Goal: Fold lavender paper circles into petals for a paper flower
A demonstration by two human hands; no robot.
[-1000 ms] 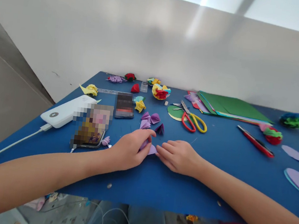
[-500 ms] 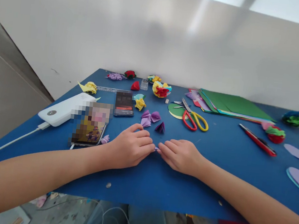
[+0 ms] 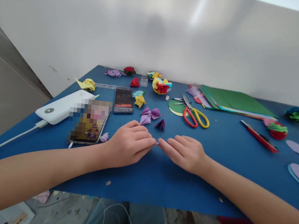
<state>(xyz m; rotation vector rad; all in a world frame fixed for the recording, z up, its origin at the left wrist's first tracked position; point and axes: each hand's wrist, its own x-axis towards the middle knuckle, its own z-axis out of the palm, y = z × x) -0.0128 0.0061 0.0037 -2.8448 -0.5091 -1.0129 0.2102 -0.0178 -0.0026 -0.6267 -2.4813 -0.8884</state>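
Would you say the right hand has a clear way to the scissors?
Probably yes: the scissors lie just beyond the right hand with only bare table between, though its fingertips touch a purple paper.

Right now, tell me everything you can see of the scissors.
The scissors lie flat on the blue table, beyond the right hand and apart from it. One handle loop is red, the other yellow, plastic by the look; the grey metal blades look shut and point away toward the wall. The blades rest across the edge of a green paper disc. Nothing grips them.
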